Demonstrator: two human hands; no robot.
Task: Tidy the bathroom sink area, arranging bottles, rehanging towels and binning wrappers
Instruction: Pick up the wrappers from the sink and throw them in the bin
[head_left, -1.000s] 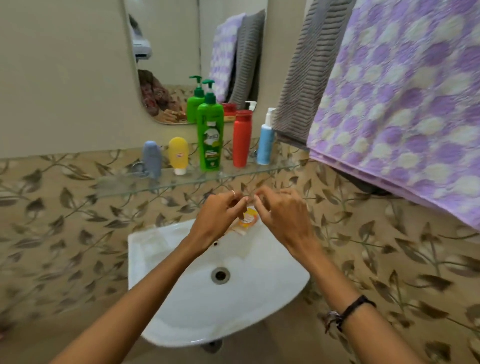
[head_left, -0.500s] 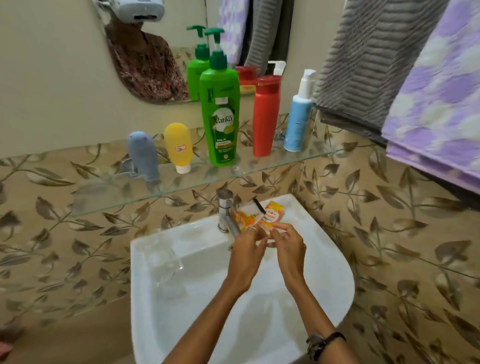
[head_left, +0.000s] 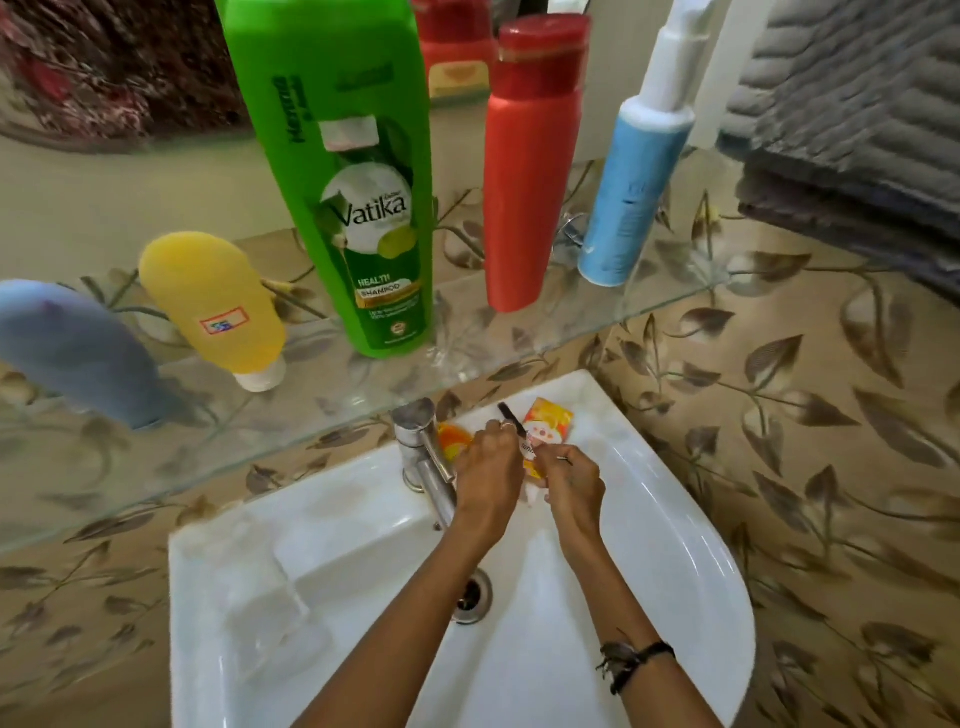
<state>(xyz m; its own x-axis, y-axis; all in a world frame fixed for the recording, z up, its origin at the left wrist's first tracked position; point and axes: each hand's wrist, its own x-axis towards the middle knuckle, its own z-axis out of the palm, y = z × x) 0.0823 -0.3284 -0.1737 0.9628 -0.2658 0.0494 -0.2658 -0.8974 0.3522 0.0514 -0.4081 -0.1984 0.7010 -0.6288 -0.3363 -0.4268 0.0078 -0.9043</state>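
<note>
Both my hands meet at the back rim of the white sink (head_left: 691, 525), just right of the steel tap (head_left: 423, 457). My left hand (head_left: 488, 467) and my right hand (head_left: 571, 483) pinch an orange and white wrapper (head_left: 545, 426) between them. A second orange wrapper (head_left: 452, 439) lies by the tap, partly hidden by my left hand. On the glass shelf (head_left: 519, 332) above stand a blue-grey tube (head_left: 78, 353), a yellow tube (head_left: 218, 306), a green shampoo bottle (head_left: 353, 182), a red bottle (head_left: 530, 166) and a light blue pump bottle (head_left: 639, 182).
A grey towel (head_left: 852, 104) hangs at the upper right, close to the shelf's end. The mirror (head_left: 130, 67) sits behind the bottles. Leaf-patterned tiles (head_left: 831, 415) cover the wall around the sink. The drain (head_left: 472, 592) lies under my left forearm.
The view has dropped and come much closer to the shelf and sink. My hands have gone from mid-air in front of the shelf down to the sink's back rim, still holding the wrapper.
</note>
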